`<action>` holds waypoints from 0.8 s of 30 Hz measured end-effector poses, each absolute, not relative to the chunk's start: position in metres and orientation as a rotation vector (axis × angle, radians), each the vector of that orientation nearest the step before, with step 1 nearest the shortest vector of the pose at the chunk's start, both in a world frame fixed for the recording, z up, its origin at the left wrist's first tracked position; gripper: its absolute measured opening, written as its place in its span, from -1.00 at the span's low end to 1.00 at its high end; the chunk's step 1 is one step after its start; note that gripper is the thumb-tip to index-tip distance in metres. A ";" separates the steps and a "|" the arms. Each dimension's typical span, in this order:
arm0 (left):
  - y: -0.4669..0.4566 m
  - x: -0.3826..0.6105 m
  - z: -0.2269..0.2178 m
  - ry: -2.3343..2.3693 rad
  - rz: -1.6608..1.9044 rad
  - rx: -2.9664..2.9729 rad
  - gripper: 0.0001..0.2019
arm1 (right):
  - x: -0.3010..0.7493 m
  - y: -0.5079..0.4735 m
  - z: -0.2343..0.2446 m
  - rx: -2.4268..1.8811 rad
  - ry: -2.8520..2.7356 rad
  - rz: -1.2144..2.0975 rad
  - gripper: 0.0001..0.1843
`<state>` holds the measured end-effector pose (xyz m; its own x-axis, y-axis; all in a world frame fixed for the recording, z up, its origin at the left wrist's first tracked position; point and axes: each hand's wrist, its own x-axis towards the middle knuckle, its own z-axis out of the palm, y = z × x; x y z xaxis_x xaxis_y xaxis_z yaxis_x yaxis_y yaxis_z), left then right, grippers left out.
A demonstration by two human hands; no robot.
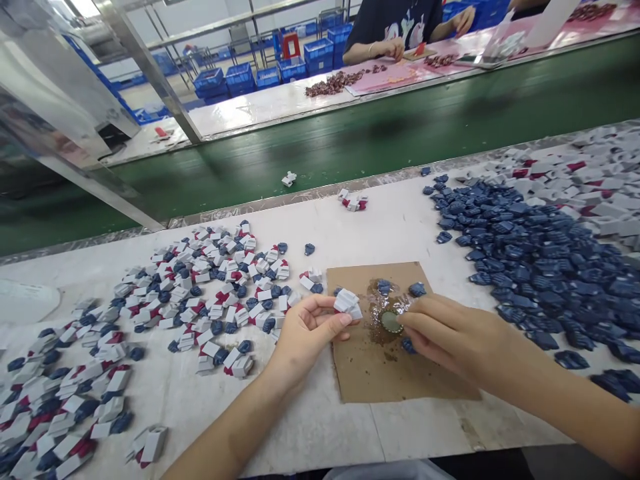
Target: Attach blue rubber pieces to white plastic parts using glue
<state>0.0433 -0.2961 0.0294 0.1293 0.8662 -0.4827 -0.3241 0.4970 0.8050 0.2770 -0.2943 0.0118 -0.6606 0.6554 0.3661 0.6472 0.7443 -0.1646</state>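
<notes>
My left hand point(316, 325) pinches a light grey plastic part point(347, 303) between thumb and fingers, above the left edge of a cardboard sheet point(360, 380). Close to the sheet's middle, my right hand point(445, 330) has its fingers closed at the rim of a small round cap point(391, 321). What those fingers grip, if anything, is hidden. Wet, shiny liquid surrounds the cap. Small dark blue parts lie on the cardboard, one blue part point(383, 287) behind the cap, another blue part point(417, 289) to the right, and one partly under my right hand.
Grey, blue and red assembled pieces point(220, 280) spread over the left of the table. A heap of blue parts point(520, 240) lies right, with grey parts point(600, 167) behind. Beyond runs a green conveyor belt point(320, 153); across it sits a person point(395, 33). A metal post point(150, 73) stands left.
</notes>
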 end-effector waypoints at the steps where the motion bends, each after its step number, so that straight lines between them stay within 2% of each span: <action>1: -0.296 0.043 0.029 1.121 0.950 0.593 -0.62 | 0.274 -0.292 0.009 -0.963 -2.606 -0.001 -0.74; 5: -0.298 0.041 0.030 1.107 0.964 0.596 -0.64 | 0.269 -0.282 0.003 -0.890 -2.712 0.008 -0.67; 8: -0.299 0.041 0.031 1.072 0.949 0.591 -0.67 | 0.267 -0.283 0.017 -0.949 -2.562 0.339 -0.71; 12: -0.301 0.044 0.031 1.038 0.949 0.532 -0.64 | 0.255 -0.294 0.045 -1.091 -2.043 0.732 -0.88; 17: -0.302 0.046 0.031 0.988 0.970 0.527 -0.67 | 0.237 -0.300 0.057 -1.199 -1.668 1.036 -0.80; 24: -0.303 0.044 0.031 0.914 0.981 0.538 -0.74 | 0.229 -0.298 0.054 -1.091 -1.735 1.059 -0.92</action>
